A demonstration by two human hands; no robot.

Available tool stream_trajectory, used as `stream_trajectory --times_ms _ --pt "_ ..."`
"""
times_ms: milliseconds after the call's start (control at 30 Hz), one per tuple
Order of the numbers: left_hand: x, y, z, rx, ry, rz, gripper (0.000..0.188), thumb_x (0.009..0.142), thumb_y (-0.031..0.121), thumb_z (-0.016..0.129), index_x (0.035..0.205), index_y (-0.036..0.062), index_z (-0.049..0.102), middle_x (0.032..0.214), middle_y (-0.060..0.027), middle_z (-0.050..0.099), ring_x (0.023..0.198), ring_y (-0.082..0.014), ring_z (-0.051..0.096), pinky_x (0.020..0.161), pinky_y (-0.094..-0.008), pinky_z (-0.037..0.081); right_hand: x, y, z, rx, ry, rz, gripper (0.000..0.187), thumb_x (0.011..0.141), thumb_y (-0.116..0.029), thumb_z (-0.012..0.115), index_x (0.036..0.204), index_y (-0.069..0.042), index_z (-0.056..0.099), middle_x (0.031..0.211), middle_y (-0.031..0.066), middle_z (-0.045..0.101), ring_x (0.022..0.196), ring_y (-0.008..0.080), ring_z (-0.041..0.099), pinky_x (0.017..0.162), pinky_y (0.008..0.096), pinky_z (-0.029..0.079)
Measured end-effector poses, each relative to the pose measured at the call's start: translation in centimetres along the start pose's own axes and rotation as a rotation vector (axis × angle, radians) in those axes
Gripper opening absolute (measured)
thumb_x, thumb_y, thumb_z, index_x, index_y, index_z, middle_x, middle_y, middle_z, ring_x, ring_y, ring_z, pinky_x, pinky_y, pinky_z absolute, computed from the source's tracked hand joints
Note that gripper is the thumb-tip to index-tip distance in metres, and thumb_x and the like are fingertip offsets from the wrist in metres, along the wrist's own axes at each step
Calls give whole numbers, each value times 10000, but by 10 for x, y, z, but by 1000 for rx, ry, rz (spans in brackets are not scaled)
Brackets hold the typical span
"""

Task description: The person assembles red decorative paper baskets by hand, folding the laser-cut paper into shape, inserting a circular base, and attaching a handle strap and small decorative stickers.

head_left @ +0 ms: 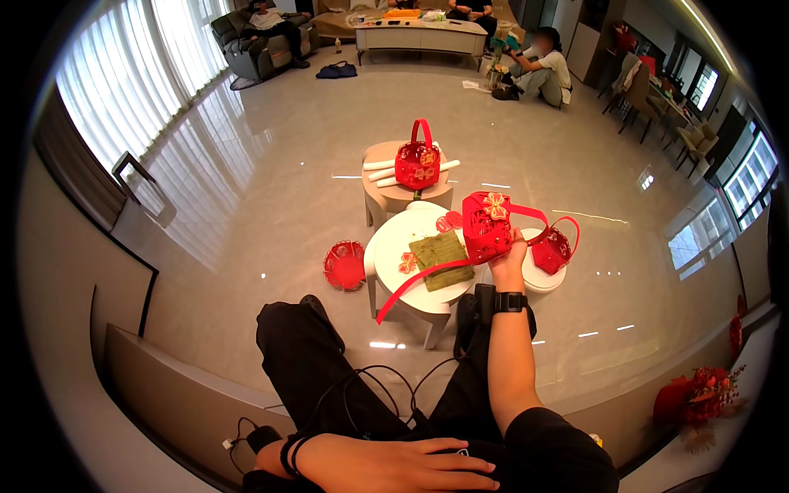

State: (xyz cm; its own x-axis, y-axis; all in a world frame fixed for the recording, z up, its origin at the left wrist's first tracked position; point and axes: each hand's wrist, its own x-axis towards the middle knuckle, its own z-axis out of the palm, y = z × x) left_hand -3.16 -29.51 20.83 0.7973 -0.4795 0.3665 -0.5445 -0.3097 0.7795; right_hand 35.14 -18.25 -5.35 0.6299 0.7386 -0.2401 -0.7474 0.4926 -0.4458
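Observation:
My right hand (507, 251) is closed on a red cut-out felt basket (483, 223) with a gold-edged flower on it, held above the right side of a round white stool (394, 255). One long red strip (408, 283) hangs from the basket toward the lower left; another runs off to the right. My left hand (411, 466) lies flat against my black shirt, fingers spread, holding nothing. On the stool are green leaf-like sheets (440, 256), a red flower cutout (408, 262) and small red pieces (449, 220) beside the basket.
A finished-looking red basket (417, 167) stands among white rolls on a beige stool (384, 154). Another red basket (551, 251) sits on a white stool at right. A red openwork bowl (344, 265) lies on the floor. Black cables (386, 369) cross my lap. Several people sit farther off.

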Motion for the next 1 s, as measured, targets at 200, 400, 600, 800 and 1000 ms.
stream_trajectory --times_ms 200,400,600,800,1000 --pt "-5 4 -2 11 -43 -28 578 867 381 566 1231 -68 573 1490 -238 363 1400 -406 312 1104 -564 258 -2 -1 3 1 20 -5 546 1040 -323 157 1290 -27 541 1271 124 609 1179 288 571 1042 447 437" --pt "8 3 0 -192 32 -70 636 873 358 580 1356 -41 465 1554 -209 267 1449 -367 235 1135 -565 199 -2 0 3 -13 35 -11 547 1041 -321 153 1293 -22 535 1265 128 611 1173 291 572 1040 441 438" --pt "18 -7 10 -169 45 -39 647 866 279 615 1403 -17 410 1544 -188 293 1460 -346 215 1150 -554 177 -3 0 5 -6 9 -10 548 1041 -316 145 1301 -22 527 1265 130 609 1179 289 568 1047 440 432" --pt "3 -3 6 -46 16 -73 538 894 255 580 1338 -35 492 1471 -178 404 1436 -340 275 1148 -539 203 -11 -2 12 -44 28 -11 549 1041 -319 144 1315 -20 514 1283 128 599 1187 289 564 1054 442 429" --pt "-5 8 -10 -1 -101 16 447 926 244 521 1237 -72 574 1470 -191 403 1419 -333 306 1141 -537 219 -5 -2 7 -23 17 -8 547 1042 -323 147 1328 -25 506 1298 132 590 1199 293 556 1056 448 427"
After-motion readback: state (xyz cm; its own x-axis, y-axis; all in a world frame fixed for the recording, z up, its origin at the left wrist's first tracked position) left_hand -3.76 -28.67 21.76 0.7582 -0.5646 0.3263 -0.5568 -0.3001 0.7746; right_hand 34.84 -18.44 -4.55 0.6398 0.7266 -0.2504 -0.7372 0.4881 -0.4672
